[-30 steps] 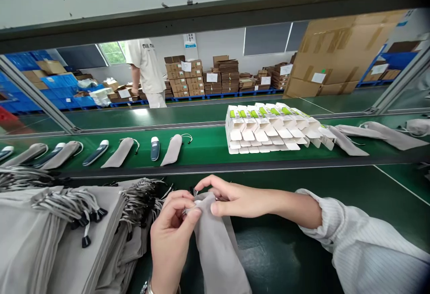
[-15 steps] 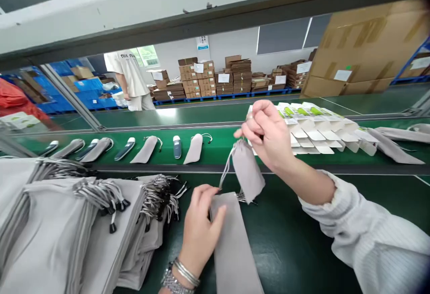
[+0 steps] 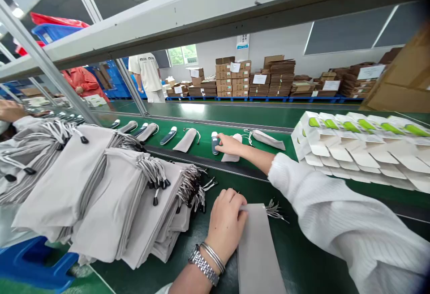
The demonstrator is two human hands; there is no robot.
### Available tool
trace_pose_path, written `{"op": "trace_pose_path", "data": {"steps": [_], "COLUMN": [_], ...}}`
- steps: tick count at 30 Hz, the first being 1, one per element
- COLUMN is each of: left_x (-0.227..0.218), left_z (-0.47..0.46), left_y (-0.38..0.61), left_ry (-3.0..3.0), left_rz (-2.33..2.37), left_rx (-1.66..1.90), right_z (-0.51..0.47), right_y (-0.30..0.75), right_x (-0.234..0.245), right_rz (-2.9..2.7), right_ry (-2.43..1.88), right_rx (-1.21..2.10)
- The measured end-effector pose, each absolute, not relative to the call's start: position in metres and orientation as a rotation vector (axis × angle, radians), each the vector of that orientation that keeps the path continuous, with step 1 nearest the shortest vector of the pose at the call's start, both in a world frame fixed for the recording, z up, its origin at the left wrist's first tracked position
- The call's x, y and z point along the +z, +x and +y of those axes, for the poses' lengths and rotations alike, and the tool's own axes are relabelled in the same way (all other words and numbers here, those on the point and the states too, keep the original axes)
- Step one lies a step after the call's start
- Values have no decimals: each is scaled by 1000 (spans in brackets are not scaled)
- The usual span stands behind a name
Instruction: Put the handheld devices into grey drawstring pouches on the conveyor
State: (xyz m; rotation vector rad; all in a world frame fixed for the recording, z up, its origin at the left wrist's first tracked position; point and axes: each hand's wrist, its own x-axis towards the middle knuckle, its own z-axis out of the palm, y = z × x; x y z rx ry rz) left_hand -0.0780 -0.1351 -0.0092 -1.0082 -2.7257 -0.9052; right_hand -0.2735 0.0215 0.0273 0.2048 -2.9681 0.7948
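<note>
My right hand (image 3: 231,144) reaches over the green belt, thumb and fingertips apart at the right side of a dark blue handheld device with a white top (image 3: 214,143). The device lies on the belt. Under that hand is a grey drawstring pouch (image 3: 230,157), partly covered. Another closed pouch (image 3: 268,140) lies further right, its cord loose. My left hand (image 3: 227,222) is closed on the upper left edge of a flat grey pouch (image 3: 258,249), which lies on a stack on the near surface. Cord ends (image 3: 276,210) stick out behind it.
Big piles of grey pouches (image 3: 101,204) with black cord stoppers fill the left. White-and-green boxes (image 3: 363,146) stand in rows at right. A metal beam (image 3: 201,12) crosses above. Across the belt are a person in a white shirt (image 3: 145,74) and one in red (image 3: 82,83).
My right hand has let go of the filled pouch, now on the belt, and moved to the blue device. My left hand stays by the stacked pouches. The view has swung left.
</note>
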Motion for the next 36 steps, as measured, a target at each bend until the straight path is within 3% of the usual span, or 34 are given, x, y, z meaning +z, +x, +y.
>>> {"op": "trace_pose_path", "data": {"steps": [6,10,18,25,33,36], "left_x": [-7,3,18,19,21,21], "left_z": [-137,-139,-147,-145,-143,-145], "left_y": [-81,-81,-83,-81,-76,-77], "left_ry": [-1043,-1109,-1054,-984,-955,-936], "left_rz": [-2674,-2645,-2451,-2317,-2155,-2162], "left_rx": [-792,-901,-1793,-1979,-1988,-1984], "right_z": [0,11,46,61,68,69], "right_y": [-311,-308,-244,-114,-49,-44], "right_x": [6,-2,23,47,48,48], "right_rz": [-2991,-3034,-2797,-2170,-2609,-2767], "right_ry": [-296,-396,-103,449,765,719], "right_rx": [762,857,1311,1994,1649,1668]}}
